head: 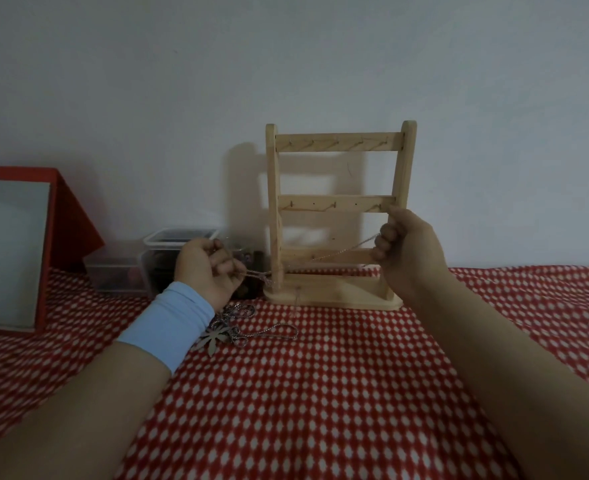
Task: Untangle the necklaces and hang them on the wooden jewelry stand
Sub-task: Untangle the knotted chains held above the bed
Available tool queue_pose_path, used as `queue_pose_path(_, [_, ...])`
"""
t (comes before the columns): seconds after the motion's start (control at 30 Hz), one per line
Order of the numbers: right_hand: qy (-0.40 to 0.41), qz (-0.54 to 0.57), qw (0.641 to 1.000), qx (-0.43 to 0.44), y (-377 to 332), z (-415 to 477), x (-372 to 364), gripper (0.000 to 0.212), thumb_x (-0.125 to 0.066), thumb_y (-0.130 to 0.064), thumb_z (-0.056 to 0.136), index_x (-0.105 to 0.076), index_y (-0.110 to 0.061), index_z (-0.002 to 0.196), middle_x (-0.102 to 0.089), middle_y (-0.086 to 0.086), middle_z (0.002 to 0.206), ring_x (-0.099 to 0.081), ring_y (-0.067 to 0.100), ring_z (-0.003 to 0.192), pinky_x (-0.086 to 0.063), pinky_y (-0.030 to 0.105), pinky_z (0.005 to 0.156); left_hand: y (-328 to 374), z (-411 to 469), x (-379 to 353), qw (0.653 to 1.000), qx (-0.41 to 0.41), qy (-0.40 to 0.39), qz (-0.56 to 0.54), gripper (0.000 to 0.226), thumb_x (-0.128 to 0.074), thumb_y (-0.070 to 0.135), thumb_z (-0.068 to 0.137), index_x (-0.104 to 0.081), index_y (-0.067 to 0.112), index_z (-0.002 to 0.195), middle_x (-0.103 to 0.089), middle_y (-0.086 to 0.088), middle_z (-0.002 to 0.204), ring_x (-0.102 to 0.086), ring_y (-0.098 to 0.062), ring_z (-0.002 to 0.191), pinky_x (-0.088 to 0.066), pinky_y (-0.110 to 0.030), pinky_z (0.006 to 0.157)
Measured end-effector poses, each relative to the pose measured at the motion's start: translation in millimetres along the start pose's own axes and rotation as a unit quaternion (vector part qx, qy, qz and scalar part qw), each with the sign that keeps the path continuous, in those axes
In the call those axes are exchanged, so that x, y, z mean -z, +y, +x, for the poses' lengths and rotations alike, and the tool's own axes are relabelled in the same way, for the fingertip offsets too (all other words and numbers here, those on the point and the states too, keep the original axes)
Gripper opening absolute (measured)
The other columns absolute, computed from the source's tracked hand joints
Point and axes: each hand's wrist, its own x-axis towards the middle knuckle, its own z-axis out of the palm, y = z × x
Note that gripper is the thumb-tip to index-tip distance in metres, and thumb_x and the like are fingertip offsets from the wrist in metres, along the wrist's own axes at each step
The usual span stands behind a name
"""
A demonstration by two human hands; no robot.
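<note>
Necklaces (239, 325): a silver tangle with a leaf-shaped pendant (215, 337), lying on the red-and-white patterned cloth (320, 393) at left of centre, just under the left wrist.

Item, one chain (346, 251) drawn out of the tangle. It is stretched across the lower front of the wooden jewelry stand (338, 203), which stands at centre frame against the wall with no necklace on its hooks that we can see.

Item, left hand (206, 271): fingers curled round strands of chain, beside the stand's left upright.

Item, right hand (410, 251): fist closed on the chain's other end, before the right upright.

Hazards, as we judge them:
- Pulling the ends apart may tighten whatever knot remains.
- The taut chain runs close to the left upright. A snag there could tip the stand.
- Strands trailing from the left hand may drag the heap and pendant along and tangle them again.
- We cannot tell whether the chain already touches the wood.
</note>
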Motion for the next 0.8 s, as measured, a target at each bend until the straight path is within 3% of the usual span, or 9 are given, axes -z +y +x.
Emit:
queue_pose_path(0.13, [-0.043,0.004,0.999,0.020,3.2,-3.3,-8.2,0.017,-0.054,-0.007,0.097,-0.059,-0.005,0.081,-0.061,0.005,0.070,-0.059,0.019,0.060,-0.056,0.031,0.060,2.6,3.4,2.9,0.993,-0.053,0.090,0.062,0.029,-0.034,0.014,0.094,-0.041,0.020,0.066,-0.027,0.008,0.041,-0.019,-0.009,0.033,-0.034,-0.014,0.040])
queue_pose_path(0.2, [-0.096,-0.045,0.994,-0.013,-2.0,-11.0,-10.1,0.017,-0.049,-0.013,0.101,-0.056,-0.006,0.087,-0.064,0.005,0.071,-0.049,0.018,0.046,-0.040,0.025,0.042,1.9,1.9,0.8,0.982,-0.089,0.131,0.104,0.029,-0.035,0.011,0.092,-0.040,0.020,0.065,-0.032,0.006,0.046,-0.023,-0.010,0.036,-0.035,-0.019,0.043])
queue_pose_path(0.23, [-0.106,-0.145,0.984,-0.018,-4.8,-14.6,-10.2,0.019,-0.050,-0.017,0.102,-0.056,-0.006,0.089,-0.065,0.005,0.072,-0.043,0.016,0.041,-0.032,0.024,0.039,2.7,2.2,0.4,0.973,-0.115,0.148,0.136,0.030,-0.035,0.010,0.093,-0.041,0.019,0.065,-0.037,0.004,0.052,-0.026,-0.011,0.040,-0.034,-0.022,0.045])
queue_pose_path(0.33, [-0.127,-0.488,0.864,0.002,-3.6,-19.2,-8.9,0.033,-0.057,-0.030,0.101,-0.068,-0.002,0.087,-0.071,-0.001,0.068,-0.043,0.008,0.037,-0.035,0.022,0.038,4.8,4.2,-1.2,0.920,-0.229,0.176,0.265,0.032,-0.035,0.003,0.094,-0.040,0.017,0.065,-0.040,-0.008,0.065,-0.031,-0.016,0.049,-0.032,-0.024,0.042])
queue_pose_path(0.4, [-0.159,-0.618,0.769,0.007,1.7,-20.2,-9.4,0.039,-0.059,-0.040,0.099,-0.074,-0.009,0.080,-0.067,-0.009,0.054,-0.047,0.003,0.039,-0.039,0.019,0.043,4.5,2.5,-3.2,0.905,-0.279,0.201,0.250,0.026,-0.034,0.006,0.088,-0.043,0.013,0.064,-0.045,-0.008,0.063,-0.036,-0.018,0.050,-0.031,-0.024,0.041])
queue_pose_path(0.57, [-0.238,-0.713,0.656,-0.062,6.9,-23.3,-9.7,0.038,-0.069,-0.049,0.091,-0.073,-0.020,0.067,-0.071,-0.007,0.070,-0.064,0.004,0.071,-0.043,0.021,0.064,5.1,-3.4,-7.3,0.892,-0.339,0.203,0.221,0.020,-0.032,0.013,0.083,-0.049,0.010,0.072,-0.054,-0.005,0.066,-0.045,-0.020,0.058,-0.036,-0.035,0.057])
queue_pose_path(0.63, [-0.245,-0.736,0.627,-0.076,7.4,-22.5,-8.9,0.036,-0.073,-0.051,0.086,-0.073,-0.020,0.068,-0.074,-0.007,0.071,-0.066,0.005,0.071,-0.043,0.021,0.064,4.3,-10.9,-10.6,0.875,-0.368,0.199,0.244,0.021,-0.033,0.011,0.088,-0.048,0.013,0.073,-0.052,-0.001,0.065,-0.048,-0.013,0.056,-0.042,-0.028,0.058])
queue_pose_path(0.7, [-0.250,-0.767,0.585,-0.083,6.0,-19.9,-7.7,0.037,-0.078,-0.055,0.079,-0.073,-0.020,0.072,-0.074,-0.005,0.076,-0.067,0.008,0.072,-0.047,0.023,0.063,3.0,-17.8,-15.3,0.842,-0.394,0.183,0.320,0.020,-0.034,0.010,0.093,-0.051,0.009,0.083,-0.052,-0.001,0.069,-0.048,-0.008,0.058,-0.040,-0.013,0.053])
queue_pose_path(0.8, [-0.271,-0.802,0.522,-0.108,1.8,-20.7,-7.4,0.040,-0.081,-0.061,0.072,-0.071,-0.023,0.075,-0.071,-0.006,0.082,-0.068,0.010,0.073,-0.054,0.024,0.061,4.7,-16.1,-18.3,0.767,-0.348,0.078,0.533,0.023,-0.037,0.014,0.094,-0.053,0.005,0.081,-0.054,-0.007,0.072,-0.049,-0.018,0.066,-0.039,-0.029,0.059])
